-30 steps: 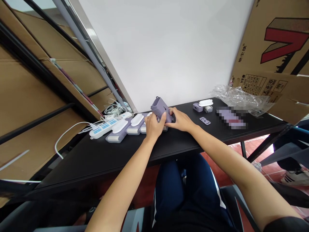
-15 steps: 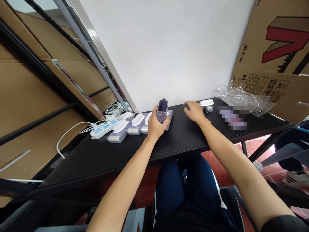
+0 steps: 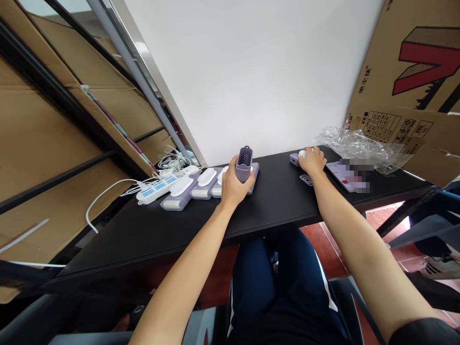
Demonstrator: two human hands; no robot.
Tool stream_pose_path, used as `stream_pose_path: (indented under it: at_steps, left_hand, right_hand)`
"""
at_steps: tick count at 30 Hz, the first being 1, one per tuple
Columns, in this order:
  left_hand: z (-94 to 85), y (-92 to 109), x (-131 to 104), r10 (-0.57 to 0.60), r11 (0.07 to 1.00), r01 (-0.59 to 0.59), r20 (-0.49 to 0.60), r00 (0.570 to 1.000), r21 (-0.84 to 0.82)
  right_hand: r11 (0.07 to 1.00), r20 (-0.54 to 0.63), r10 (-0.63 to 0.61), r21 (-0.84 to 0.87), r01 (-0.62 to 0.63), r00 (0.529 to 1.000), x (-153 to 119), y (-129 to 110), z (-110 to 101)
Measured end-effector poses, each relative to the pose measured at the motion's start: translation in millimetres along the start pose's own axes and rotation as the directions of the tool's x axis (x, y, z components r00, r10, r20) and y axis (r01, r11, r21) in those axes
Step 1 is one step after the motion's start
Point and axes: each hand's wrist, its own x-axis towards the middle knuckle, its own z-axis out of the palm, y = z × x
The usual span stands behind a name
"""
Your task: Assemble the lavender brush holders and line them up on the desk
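Observation:
My left hand (image 3: 235,187) is wrapped round a purple-grey perforated holder (image 3: 244,165), held upright with its open top showing. Behind and beside that hand, several purple-grey cases with white oval tops (image 3: 207,177) stand in a row on the black table (image 3: 273,201). Farther right, my right hand (image 3: 312,160) is closed over a white oval piece (image 3: 302,153), its fingertips partly hidden. A small purple block (image 3: 294,159) sits just left of this hand, and a flat purple slotted piece (image 3: 306,180) lies in front of it.
A white power strip (image 3: 158,189) with tangled cables lies at the left. Right of my right hand are a phone (image 3: 345,176), partly pixelated, and crumpled clear plastic (image 3: 359,146). A large cardboard box (image 3: 406,96) stands at the right, and a white panel (image 3: 258,72) rises behind the table.
My right hand has moved right, onto the white oval piece, uncovering the small block and slotted piece. My left hand still holds the holder in nearly the same place.

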Motion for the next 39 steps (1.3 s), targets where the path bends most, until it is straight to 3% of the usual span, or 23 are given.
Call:
stream_pose_path:
  at_steps: [11, 17, 19, 21, 24, 26, 28, 30, 39]
  left_hand:
    - [1.4, -1, 0, -0.001, 1.0, 0.001, -0.004, 1.0, -0.005]
    - [1.0, -1, 0, 0.006, 1.0, -0.006, -0.002, 1.0, -0.011]
    - [1.1, -1, 0, 0.006, 1.0, -0.007, -0.008, 1.0, -0.011]
    - [1.3, -1, 0, 0.005, 1.0, -0.005, -0.016, 1.0, -0.007]
    - [1.5, -2, 0, 0.005, 1.0, -0.005, -0.013, 1.0, -0.005]
    - [1.5, -2, 0, 0.011, 1.0, -0.011, -0.01, 1.0, -0.007]
    - [1.3, -1, 0, 0.013, 1.0, -0.013, -0.012, 1.0, -0.011]
    - [1.1, -1, 0, 0.01, 1.0, -0.01, -0.013, 1.0, -0.015]
    - [0.5, -1, 0, 0.0, 1.0, 0.0, -0.008, 1.0, -0.007]
  right_hand:
    - [0.982, 0.125, -0.187, 0.037, 0.184, 0.974, -16, -20, -8]
    - [0.927, 0.294, -0.371, 0.162, 0.337, 0.881, -29, -30, -8]
    - [0.908, 0.287, -0.417, 0.179, 0.38, 0.862, -28, -30, -9]
    - [0.925, 0.205, -0.375, 0.153, 0.349, 0.904, -23, -27, -9]
    - [0.989, 0.06, -0.147, 0.03, 0.145, 0.987, -10, -16, -9]
    - [0.999, 0.1, -0.004, -0.037, 0.008, 0.995, -3, -7, -8]
    - [0.994, 0.206, 0.067, -0.095, -0.048, 0.976, 1, 0, -6]
    - [0.992, 0.271, 0.066, -0.124, -0.033, 0.96, 2, 4, -4]
    - [0.986, 0.378, -0.153, -0.01, 0.169, 0.913, 0, 3, -8]
